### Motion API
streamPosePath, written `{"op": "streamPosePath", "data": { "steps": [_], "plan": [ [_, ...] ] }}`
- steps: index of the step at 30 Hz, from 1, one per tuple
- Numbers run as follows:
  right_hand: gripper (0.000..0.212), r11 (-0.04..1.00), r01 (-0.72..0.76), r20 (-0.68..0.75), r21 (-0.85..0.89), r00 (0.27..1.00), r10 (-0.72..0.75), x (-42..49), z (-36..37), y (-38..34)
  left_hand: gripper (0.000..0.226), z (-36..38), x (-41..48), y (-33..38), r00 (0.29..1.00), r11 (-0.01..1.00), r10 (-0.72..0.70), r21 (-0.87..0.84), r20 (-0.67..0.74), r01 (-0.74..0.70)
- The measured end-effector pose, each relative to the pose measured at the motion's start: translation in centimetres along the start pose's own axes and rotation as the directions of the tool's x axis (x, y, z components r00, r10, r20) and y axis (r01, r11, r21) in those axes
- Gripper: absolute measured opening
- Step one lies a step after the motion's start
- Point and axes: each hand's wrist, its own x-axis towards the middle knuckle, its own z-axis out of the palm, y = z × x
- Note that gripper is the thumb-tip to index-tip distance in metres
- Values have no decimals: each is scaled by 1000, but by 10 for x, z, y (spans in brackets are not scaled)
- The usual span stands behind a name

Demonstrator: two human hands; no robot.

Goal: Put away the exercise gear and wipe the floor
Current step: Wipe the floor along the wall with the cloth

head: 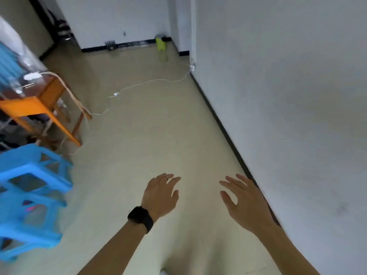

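No exercise gear could be made out with certainty. A small dark object [110,45] was seen against the far wall's skirting, too blurred to be named. The pale floor [151,135] was seen bare through the middle of the room, with no cloth or mop in view, so the wiping was judged not yet begun. The left hand [159,195], with a black watch [140,215] on its wrist, and the right hand [246,201] were held out over the near floor, fingers spread and loose, nothing held in either. A white cable [151,82] was trailed across the far floor from the right wall [288,96] to an orange wooden table [39,104] at left. Blue plastic stools [29,191] were stacked near left, and a yellow-green object [160,43] was set in the far corner.
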Motion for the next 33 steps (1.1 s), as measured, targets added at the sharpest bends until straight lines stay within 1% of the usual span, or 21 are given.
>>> {"op": "streamPosePath", "data": {
  "steps": [2,4,6,8,11,13,16,20,26,29,33],
  "plan": [
    [40,991,130,92,23,987,-132,18,21,-48,50,-11,-39,-52,985,986,-166,-29,-48,165],
    [35,963,260,159,65,951,-267,32,42,-106,50,-20,-84,-105,942,947,-322,-55,-98,318],
    [34,928,355,211,116,904,-372,41,65,-168,50,-29,-132,-155,879,888,-459,-107,-130,448],
    [34,883,442,227,159,854,-468,47,88,-227,50,-35,-175,-201,811,823,-566,-151,-147,547],
    [32,815,538,255,216,775,-579,43,131,-318,50,-39,-244,-272,710,724,-689,-187,-147,664],
    [31,783,565,267,261,737,-621,32,157,-372,50,-39,-284,-315,655,667,-744,-198,-127,719],
    [32,714,633,296,299,650,-700,13,203,-453,50,-39,-341,-379,577,586,-810,-213,-107,782],
    [40,656,677,341,332,563,-753,0,251,-547,51,-51,-395,-454,487,499,-866,-242,-112,832],
    [38,601,727,397,333,470,-789,14,312,-657,51,-66,-427,-552,405,413,-910,-289,-91,863],
    [39,585,734,423,345,434,-795,32,348,-698,51,-69,-422,-600,388,392,-919,-295,-77,871],
    [42,572,731,440,373,403,-802,68,414,-754,53,-73,-404,-688,362,367,-929,-291,-73,884]
  ]
}}
